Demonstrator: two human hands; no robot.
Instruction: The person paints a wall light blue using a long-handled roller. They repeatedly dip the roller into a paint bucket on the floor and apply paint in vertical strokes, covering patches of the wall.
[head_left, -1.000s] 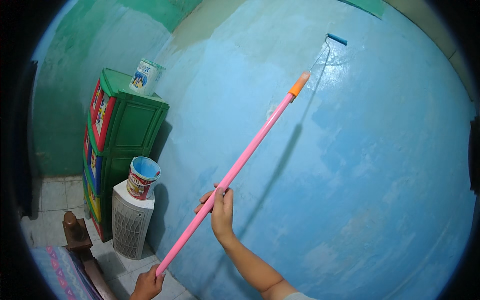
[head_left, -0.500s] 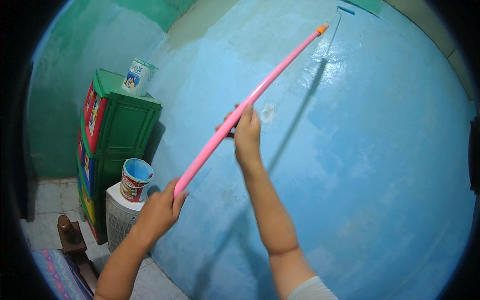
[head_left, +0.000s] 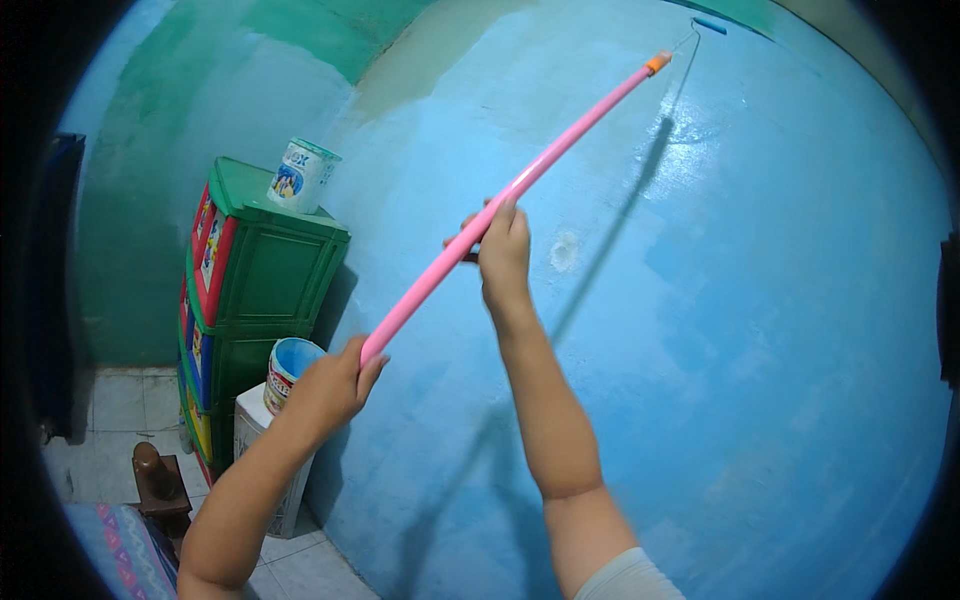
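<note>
A long pink pole (head_left: 430, 282) with an orange collar slants up to the right across the view. At its far end a small blue paint roller (head_left: 709, 26) on a thin wire frame sits high at the wall's upper part. My left hand (head_left: 335, 390) is closed round the pole's lower end. Farther up, my right hand (head_left: 506, 255) grips the pole near its middle, thumb lying along it. The wall (head_left: 720, 380) is light blue with uneven, darker patches and a wet shine below the roller.
To the left stands a green drawer cabinet (head_left: 285, 270) with a white paint bucket (head_left: 303, 176) on top. A blue-stained bucket (head_left: 290, 365) rests on a white box-shaped unit (head_left: 250, 408), partly behind my left hand. A wooden post (head_left: 160, 480) and patterned cloth (head_left: 115, 550) are at lower left.
The view has shifted, so the cabinet and buckets sit lower and farther right. Relative to the bucket, my left hand has risen and now partly covers it. Both hands keep their hold on the pole.
</note>
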